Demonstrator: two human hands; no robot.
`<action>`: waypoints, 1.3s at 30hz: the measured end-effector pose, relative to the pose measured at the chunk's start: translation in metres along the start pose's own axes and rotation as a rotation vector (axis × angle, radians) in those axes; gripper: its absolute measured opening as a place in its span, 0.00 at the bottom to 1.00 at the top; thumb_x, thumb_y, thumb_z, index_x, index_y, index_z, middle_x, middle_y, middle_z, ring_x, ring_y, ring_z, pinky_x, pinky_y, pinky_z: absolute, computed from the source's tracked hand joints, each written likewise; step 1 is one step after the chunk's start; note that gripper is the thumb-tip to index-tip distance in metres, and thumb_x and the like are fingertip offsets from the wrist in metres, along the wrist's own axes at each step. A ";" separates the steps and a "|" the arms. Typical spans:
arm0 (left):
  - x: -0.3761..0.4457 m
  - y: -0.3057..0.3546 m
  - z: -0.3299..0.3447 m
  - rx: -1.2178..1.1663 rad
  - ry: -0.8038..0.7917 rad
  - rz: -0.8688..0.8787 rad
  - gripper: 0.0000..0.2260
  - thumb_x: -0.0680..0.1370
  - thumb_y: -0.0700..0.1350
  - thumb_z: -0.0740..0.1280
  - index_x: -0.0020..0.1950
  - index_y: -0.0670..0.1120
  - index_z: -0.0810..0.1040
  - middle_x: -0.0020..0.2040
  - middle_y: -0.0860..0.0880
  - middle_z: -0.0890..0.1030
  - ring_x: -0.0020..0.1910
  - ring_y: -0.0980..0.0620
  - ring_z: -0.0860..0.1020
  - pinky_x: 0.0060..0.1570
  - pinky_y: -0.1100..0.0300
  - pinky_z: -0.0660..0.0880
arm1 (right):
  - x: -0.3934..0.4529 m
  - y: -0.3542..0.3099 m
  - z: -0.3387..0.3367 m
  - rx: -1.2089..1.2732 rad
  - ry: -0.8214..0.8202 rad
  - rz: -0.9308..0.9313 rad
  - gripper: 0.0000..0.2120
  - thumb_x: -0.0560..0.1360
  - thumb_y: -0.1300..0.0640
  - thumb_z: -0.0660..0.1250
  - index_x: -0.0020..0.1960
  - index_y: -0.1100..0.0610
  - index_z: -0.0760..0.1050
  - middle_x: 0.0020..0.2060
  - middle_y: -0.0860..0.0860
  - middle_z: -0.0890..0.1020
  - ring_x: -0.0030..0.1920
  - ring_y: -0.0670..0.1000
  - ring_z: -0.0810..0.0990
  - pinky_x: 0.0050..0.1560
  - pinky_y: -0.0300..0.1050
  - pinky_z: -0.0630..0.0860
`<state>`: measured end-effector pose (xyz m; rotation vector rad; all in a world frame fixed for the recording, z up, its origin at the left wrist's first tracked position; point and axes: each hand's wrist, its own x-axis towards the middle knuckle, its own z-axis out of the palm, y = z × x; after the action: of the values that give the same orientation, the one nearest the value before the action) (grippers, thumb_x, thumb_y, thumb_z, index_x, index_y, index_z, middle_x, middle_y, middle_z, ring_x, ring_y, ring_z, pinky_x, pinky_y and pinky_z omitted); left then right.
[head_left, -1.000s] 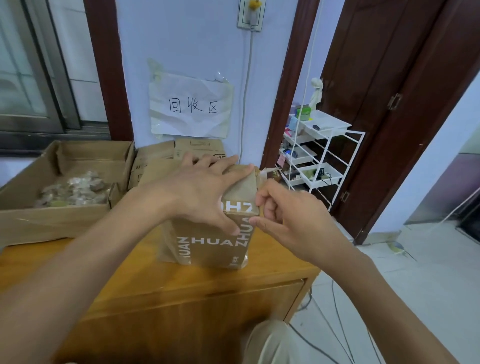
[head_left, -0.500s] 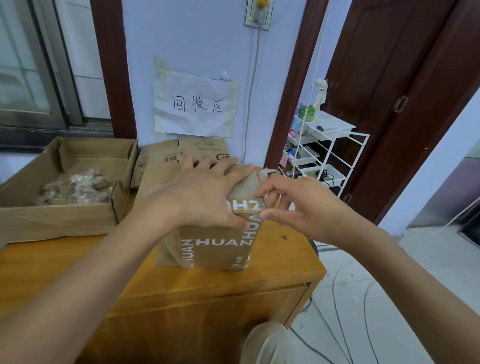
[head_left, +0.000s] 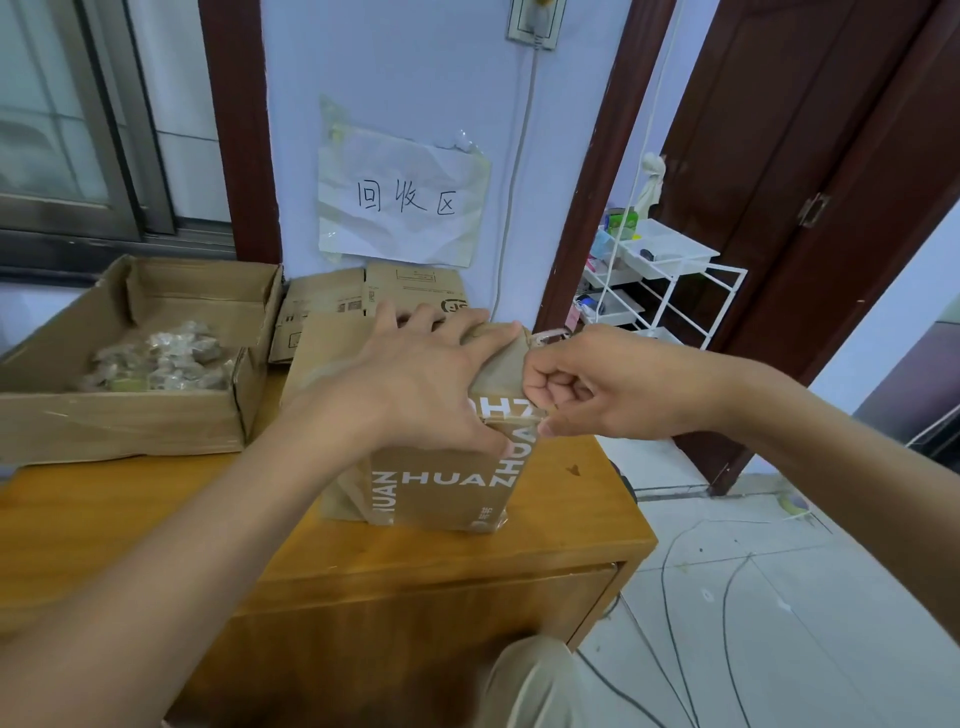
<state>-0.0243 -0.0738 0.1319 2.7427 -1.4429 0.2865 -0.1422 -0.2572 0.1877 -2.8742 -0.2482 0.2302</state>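
Seen from the head camera, looking down: a brown paper bag (head_left: 447, 483) printed with white letters (partly readable as "HUAN" and "ZHUAN") stands upright near the right end of a wooden cabinet (head_left: 582, 519). The left hand (head_left: 415, 384) lies spread on the bag's folded top, fingers straight and apart, thumb pressed against the front face. The right hand (head_left: 597, 389) is curled tight at the bag's upper right corner, thumb and fingers pinching its edge; exactly what they grip there is hidden. To the left, on the same cabinet, sits an open cardboard box (head_left: 130, 431) holding clear-wrapped bundles (head_left: 156, 358). Flattened cardboard (head_left: 374, 291) leans against the wall behind the bag, below a crumpled paper sign (head_left: 405, 202) with handwritten characters. To the right stand a white wire rack (head_left: 675, 270) and a dark wooden door (head_left: 831, 156), with cables (head_left: 727, 597) trailing over the tiled floor.
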 end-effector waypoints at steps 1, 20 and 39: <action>0.000 0.000 0.000 -0.002 -0.005 -0.007 0.52 0.66 0.82 0.59 0.81 0.65 0.39 0.84 0.56 0.50 0.80 0.45 0.56 0.75 0.36 0.51 | 0.000 0.001 0.001 0.040 -0.001 -0.015 0.10 0.79 0.55 0.74 0.44 0.53 0.75 0.29 0.45 0.72 0.30 0.44 0.67 0.33 0.35 0.67; 0.012 -0.005 -0.001 -0.039 -0.087 -0.050 0.53 0.65 0.82 0.60 0.82 0.65 0.41 0.84 0.56 0.52 0.79 0.44 0.57 0.75 0.38 0.52 | -0.013 0.009 0.029 0.163 0.283 -0.073 0.07 0.83 0.58 0.67 0.48 0.50 0.76 0.33 0.47 0.81 0.29 0.54 0.79 0.35 0.51 0.80; 0.023 -0.010 -0.010 -0.156 -0.210 -0.034 0.55 0.62 0.81 0.67 0.82 0.67 0.44 0.84 0.60 0.52 0.81 0.47 0.55 0.73 0.43 0.52 | 0.006 -0.033 0.078 0.602 0.811 0.301 0.14 0.75 0.61 0.70 0.54 0.47 0.71 0.30 0.53 0.84 0.24 0.44 0.69 0.29 0.42 0.70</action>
<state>-0.0048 -0.0862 0.1462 2.7330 -1.3921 -0.1150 -0.1550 -0.2064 0.1203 -2.1617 0.3482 -0.6817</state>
